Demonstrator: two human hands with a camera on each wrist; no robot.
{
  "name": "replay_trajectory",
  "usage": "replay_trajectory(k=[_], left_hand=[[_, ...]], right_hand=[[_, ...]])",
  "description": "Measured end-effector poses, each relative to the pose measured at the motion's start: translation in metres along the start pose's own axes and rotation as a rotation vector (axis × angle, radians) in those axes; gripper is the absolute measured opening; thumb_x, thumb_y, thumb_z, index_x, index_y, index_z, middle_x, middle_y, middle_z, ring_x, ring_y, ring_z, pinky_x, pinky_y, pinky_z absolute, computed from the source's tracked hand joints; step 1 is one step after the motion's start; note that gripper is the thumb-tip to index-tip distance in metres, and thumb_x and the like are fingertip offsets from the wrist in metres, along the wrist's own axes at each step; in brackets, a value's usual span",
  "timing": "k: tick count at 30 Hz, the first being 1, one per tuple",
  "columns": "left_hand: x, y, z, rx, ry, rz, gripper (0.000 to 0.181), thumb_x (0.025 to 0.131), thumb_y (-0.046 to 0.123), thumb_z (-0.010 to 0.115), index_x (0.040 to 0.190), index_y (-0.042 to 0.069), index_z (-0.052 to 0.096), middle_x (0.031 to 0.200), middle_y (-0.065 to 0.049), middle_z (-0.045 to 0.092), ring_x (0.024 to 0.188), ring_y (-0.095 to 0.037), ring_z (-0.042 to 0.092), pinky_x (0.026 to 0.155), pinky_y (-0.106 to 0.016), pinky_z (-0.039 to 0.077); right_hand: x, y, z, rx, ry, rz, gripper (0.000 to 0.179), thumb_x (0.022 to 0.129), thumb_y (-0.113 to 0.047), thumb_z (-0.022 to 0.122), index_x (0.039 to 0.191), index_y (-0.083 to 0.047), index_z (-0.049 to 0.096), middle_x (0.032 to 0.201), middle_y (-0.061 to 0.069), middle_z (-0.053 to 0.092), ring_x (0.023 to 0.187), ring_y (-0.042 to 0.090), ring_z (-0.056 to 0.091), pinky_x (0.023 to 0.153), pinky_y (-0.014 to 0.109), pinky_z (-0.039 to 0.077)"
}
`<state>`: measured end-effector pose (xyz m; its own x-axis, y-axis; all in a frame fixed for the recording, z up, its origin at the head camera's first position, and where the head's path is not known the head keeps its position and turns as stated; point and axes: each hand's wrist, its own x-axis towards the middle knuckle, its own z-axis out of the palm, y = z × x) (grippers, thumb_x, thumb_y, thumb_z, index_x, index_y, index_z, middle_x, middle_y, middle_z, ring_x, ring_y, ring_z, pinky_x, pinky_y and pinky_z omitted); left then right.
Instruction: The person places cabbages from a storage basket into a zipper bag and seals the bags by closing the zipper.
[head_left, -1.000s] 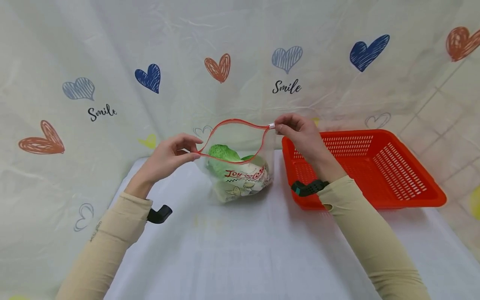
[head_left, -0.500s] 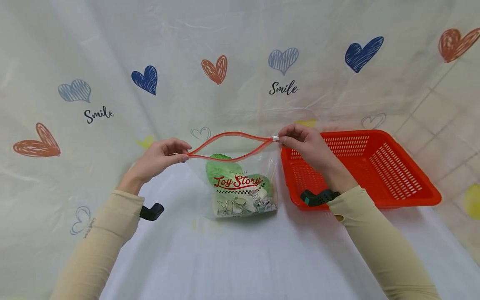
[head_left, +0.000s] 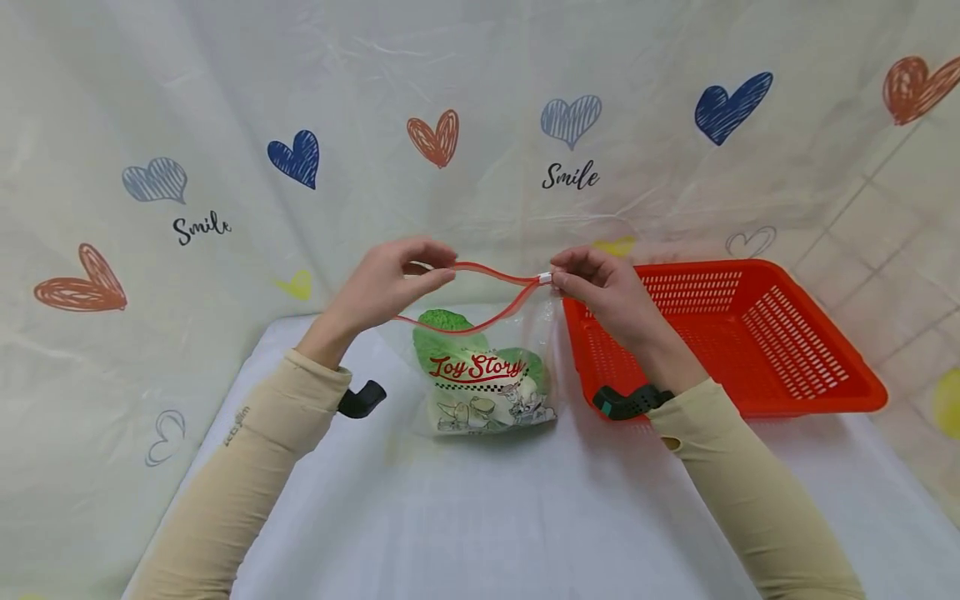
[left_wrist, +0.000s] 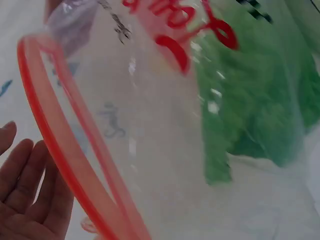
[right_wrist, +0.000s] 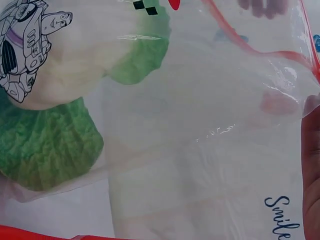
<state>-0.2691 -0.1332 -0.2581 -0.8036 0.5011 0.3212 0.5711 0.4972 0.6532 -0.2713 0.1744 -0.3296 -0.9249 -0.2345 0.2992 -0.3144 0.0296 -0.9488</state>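
Observation:
A clear zipper bag [head_left: 480, 417] with red "Toy Story" print stands upright on the table, its red-edged mouth parted. Inside it are leafy green vegetables [head_left: 442, 325] that look like cabbage or lettuce, also visible as green leaf [left_wrist: 250, 100] through the plastic in the left wrist view. My right hand [head_left: 611, 292] pinches the mouth's right corner at the white slider [head_left: 545, 277]. My left hand [head_left: 393, 283] is over the left part of the mouth; in the left wrist view its relaxed fingers [left_wrist: 37, 185] lie beside the red zip strip, pinching nothing.
A red plastic basket [head_left: 795, 350] with slotted walls stands on the right, just beyond the right forearm. White cloth covers the table [head_left: 480, 517]. Behind it hangs a pale curtain [head_left: 480, 67] printed with hearts and "Smile".
The left hand has let go of the bag's left corner and moved right along the mouth. The bag was lowered and turned its print forward; the right hand keeps its pinch.

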Motion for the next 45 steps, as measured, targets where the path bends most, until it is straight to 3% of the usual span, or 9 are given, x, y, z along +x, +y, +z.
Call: replay_trajectory(k=[2, 4, 11, 16, 25, 31, 41, 45], left_hand=[[0.01, 0.015, 0.01, 0.023, -0.031, 0.064, 0.025, 0.093, 0.018, 0.068, 0.114, 0.005, 0.069, 0.111, -0.005, 0.069, 0.1, -0.013, 0.064, 0.091, -0.029, 0.051], [0.02, 0.025, 0.018, 0.049, -0.068, 0.089, 0.024, 0.093, 0.018, 0.068, 0.113, 0.005, 0.069, 0.11, -0.004, 0.069, 0.099, -0.012, 0.063, 0.092, -0.027, 0.05], [0.045, 0.039, 0.04, 0.167, -0.178, 0.079, 0.022, 0.093, 0.019, 0.067, 0.112, 0.009, 0.071, 0.107, -0.001, 0.07, 0.097, -0.009, 0.064, 0.089, -0.024, 0.049], [0.054, 0.044, 0.054, 0.185, -0.219, 0.069, 0.02, 0.092, 0.017, 0.068, 0.109, 0.008, 0.072, 0.101, -0.001, 0.071, 0.094, -0.011, 0.064, 0.086, -0.024, 0.049], [0.054, 0.038, 0.065, -0.017, -0.192, -0.007, 0.013, 0.091, 0.021, 0.07, 0.1, 0.012, 0.075, 0.091, 0.005, 0.072, 0.088, -0.008, 0.063, 0.083, -0.024, 0.05], [0.052, 0.035, 0.07, -0.085, -0.173, -0.031, 0.012, 0.089, 0.02, 0.073, 0.097, 0.012, 0.076, 0.088, 0.004, 0.072, 0.082, -0.01, 0.064, 0.076, -0.026, 0.052], [0.051, 0.034, 0.075, -0.061, -0.138, 0.011, 0.009, 0.09, 0.017, 0.07, 0.092, 0.011, 0.075, 0.084, 0.004, 0.071, 0.076, -0.01, 0.063, 0.072, -0.024, 0.051], [0.044, 0.032, 0.072, -0.022, -0.124, -0.011, 0.01, 0.091, 0.02, 0.069, 0.092, 0.012, 0.075, 0.084, 0.005, 0.07, 0.078, -0.01, 0.062, 0.073, -0.025, 0.051]], right_hand=[[-0.001, -0.001, -0.001, -0.033, 0.0, 0.008, 0.025, 0.094, -0.019, 0.067, 0.114, -0.006, 0.064, 0.108, 0.014, 0.062, 0.096, 0.026, 0.062, 0.088, 0.026, 0.054], [-0.002, -0.002, -0.002, -0.068, -0.008, 0.009, 0.025, 0.094, -0.021, 0.066, 0.114, -0.005, 0.064, 0.108, 0.015, 0.062, 0.096, 0.027, 0.062, 0.088, 0.027, 0.054], [-0.005, -0.002, -0.004, -0.142, -0.07, -0.037, 0.021, 0.093, -0.017, 0.067, 0.109, -0.003, 0.065, 0.098, 0.011, 0.065, 0.091, 0.03, 0.061, 0.082, 0.027, 0.055], [-0.009, 0.002, -0.006, -0.141, -0.043, -0.046, 0.018, 0.094, -0.015, 0.067, 0.106, -0.002, 0.064, 0.096, 0.01, 0.065, 0.09, 0.027, 0.063, 0.081, 0.026, 0.055], [-0.011, 0.005, -0.002, -0.077, 0.0, -0.068, 0.018, 0.094, -0.016, 0.067, 0.103, -0.001, 0.067, 0.091, 0.008, 0.067, 0.085, 0.023, 0.064, 0.081, 0.028, 0.056], [-0.014, 0.003, -0.001, -0.077, 0.016, -0.074, 0.018, 0.093, -0.017, 0.068, 0.102, -0.001, 0.067, 0.091, 0.008, 0.068, 0.083, 0.023, 0.066, 0.08, 0.03, 0.057], [-0.014, -0.001, -0.002, -0.131, -0.034, -0.159, 0.015, 0.094, -0.013, 0.066, 0.102, -0.001, 0.064, 0.092, 0.011, 0.066, 0.084, 0.024, 0.065, 0.08, 0.027, 0.056], [-0.016, -0.003, -0.007, -0.166, -0.017, -0.132, 0.017, 0.095, -0.018, 0.065, 0.104, -0.003, 0.064, 0.095, 0.011, 0.064, 0.089, 0.026, 0.062, 0.083, 0.027, 0.054]])
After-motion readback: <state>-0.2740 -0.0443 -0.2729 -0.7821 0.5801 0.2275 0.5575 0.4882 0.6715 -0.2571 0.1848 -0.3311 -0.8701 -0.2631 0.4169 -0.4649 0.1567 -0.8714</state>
